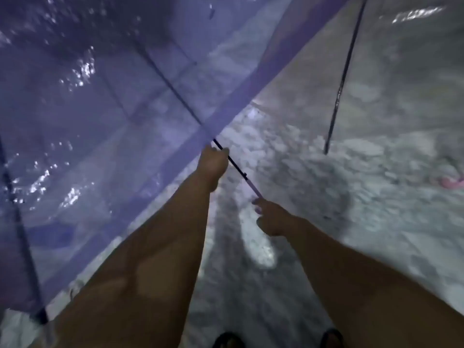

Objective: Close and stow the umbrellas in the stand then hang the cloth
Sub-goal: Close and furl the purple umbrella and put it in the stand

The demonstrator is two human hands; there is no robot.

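**Both hands on the shaft of the open purple umbrella**

Pale, speckled floor fills the right and near parts of the blurred head view, with a bright glare patch between the two forearms.

Covering the left and far-left of the scene is the see-through purple umbrella — its canopy spread open and tilted, dark ribs running under it, glints across the film. Its thin dark shaft slants from the canopy edge down to the right, toward the person.

The left hand is curled round the shaft just at the canopy's rim, fingers wrapped tight. The right hand grips the lower, purple end of the shaft, nearer the person — the handle itself is hidden inside the fist.

Far right, a second, clear umbrella shows only as a dark rib angling down over the floor. A small pink object lies at the right edge, too blurred to tell. Two dark shoe tips show at the near edge.
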